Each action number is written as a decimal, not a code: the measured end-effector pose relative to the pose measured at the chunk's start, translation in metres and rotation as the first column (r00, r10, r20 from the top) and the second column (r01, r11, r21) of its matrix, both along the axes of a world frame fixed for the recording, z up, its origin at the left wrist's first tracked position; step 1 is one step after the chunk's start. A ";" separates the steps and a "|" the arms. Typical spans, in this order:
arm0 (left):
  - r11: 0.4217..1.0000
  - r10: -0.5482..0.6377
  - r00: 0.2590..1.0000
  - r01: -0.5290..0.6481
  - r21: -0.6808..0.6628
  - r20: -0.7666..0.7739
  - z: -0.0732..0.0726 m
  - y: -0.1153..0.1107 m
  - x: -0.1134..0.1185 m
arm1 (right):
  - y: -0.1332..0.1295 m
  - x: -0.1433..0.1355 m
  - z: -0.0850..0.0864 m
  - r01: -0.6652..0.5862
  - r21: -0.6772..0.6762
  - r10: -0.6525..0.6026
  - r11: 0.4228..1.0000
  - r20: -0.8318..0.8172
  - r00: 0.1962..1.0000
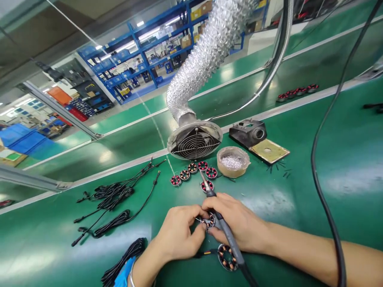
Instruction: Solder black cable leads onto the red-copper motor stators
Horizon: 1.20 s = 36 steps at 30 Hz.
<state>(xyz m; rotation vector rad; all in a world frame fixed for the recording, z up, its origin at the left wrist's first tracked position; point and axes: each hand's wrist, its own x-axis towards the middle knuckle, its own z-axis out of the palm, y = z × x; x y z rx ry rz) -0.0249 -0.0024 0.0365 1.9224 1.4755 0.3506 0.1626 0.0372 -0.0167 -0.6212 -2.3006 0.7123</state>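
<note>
My left hand (pixel 179 233) pinches a small ring-shaped motor stator (pixel 210 220) with copper coils between thumb and fingers. My right hand (pixel 239 219) is closed around a soldering iron (pixel 229 235), whose tip points up and away, over one of the small stators on the bench. The fingertips of my right hand also meet the held stator's right side. Below my hands lies a larger stator (pixel 223 255) with copper windings, partly covered by the iron's handle. A short black lead with coloured wire ends (pixel 207 252) reaches toward it. Several small stators (pixel 192 168) sit beyond my hands.
A round tub (pixel 232 170) of shiny solder bits stands ahead, beside an iron holder (pixel 248 133) with a yellow sponge (pixel 269 151). A fume extractor hood (pixel 194 143) hangs close above the stators. Black cables (pixel 116 195) lie left; a hanging cord (pixel 317 175) crosses my right forearm.
</note>
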 end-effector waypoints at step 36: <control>0.836 0.480 0.845 -0.359 -0.414 0.237 -0.006 0.003 -0.005 | -0.003 0.005 0.002 0.129 0.203 -0.126 0.971 -0.028 0.992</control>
